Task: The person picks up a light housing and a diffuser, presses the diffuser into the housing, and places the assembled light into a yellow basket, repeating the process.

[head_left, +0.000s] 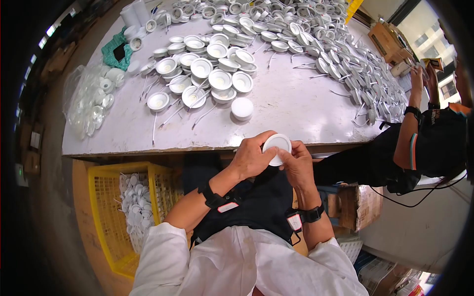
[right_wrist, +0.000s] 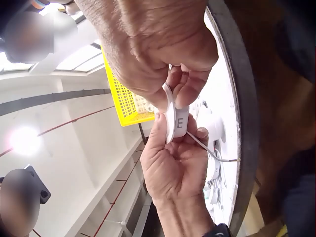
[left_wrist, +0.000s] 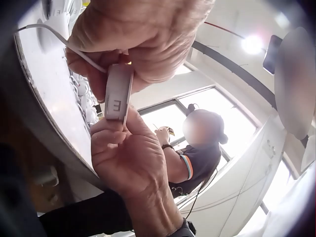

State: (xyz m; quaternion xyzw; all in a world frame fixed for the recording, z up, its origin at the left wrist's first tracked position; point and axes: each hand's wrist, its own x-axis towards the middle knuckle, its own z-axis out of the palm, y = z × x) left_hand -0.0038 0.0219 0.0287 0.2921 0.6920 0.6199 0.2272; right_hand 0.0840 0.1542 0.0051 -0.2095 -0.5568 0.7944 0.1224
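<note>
Just past the table's front edge, both hands hold one round white downlight [head_left: 277, 142], its flat face turned up in the head view. My left hand [head_left: 253, 158] pinches one side of the rim, thumb over the face. The right hand [head_left: 299, 165] grips the opposite side, its thumb also on the face. Seen edge-on in the left wrist view, the downlight [left_wrist: 117, 94] has raised letters on its side wall. A thin white cable [right_wrist: 210, 154] trails from it in the right wrist view. A white round piece [head_left: 242, 108] lies on the table closest to the hands.
Many white lamp housings [head_left: 201, 68] with cables cover the table [head_left: 291, 116]. A plastic bag [head_left: 89, 106] and green cloth [head_left: 116, 52] lie at left. Below stands a yellow crate [head_left: 106, 217] holding white parts. Another person [head_left: 429, 138] works at right, near a cardboard box [head_left: 387, 42].
</note>
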